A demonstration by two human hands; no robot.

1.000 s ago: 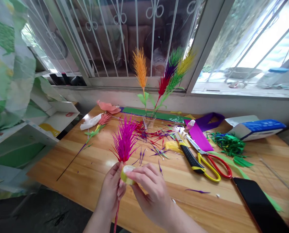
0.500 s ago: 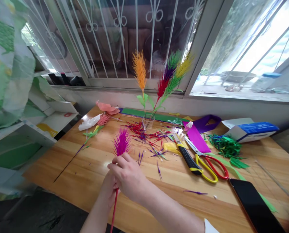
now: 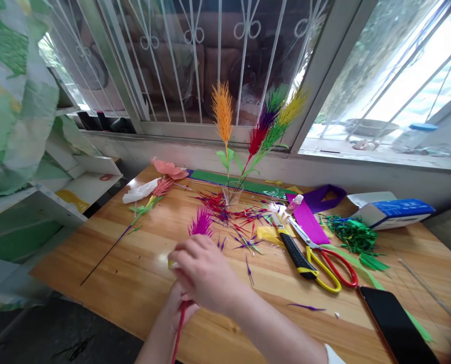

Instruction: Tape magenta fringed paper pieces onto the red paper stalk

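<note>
As hands (image 3: 200,268) meet @ stem (image 3: 180,326), box txt (image 3: 404,208) unclear.

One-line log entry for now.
left hand: holding red stem | right hand: holding yellow tape roll | magenta plume: partly hidden | scissors: on wooden table

One left hand (image 3: 177,297), one right hand (image 3: 206,270), one magenta plume (image 3: 200,222), one orange plume (image 3: 222,112), one phone (image 3: 396,323), one pair of scissors (image 3: 314,246), one knife (image 3: 294,253), one cup (image 3: 232,195), one vial (image 3: 294,203), one box (image 3: 402,212).
</note>
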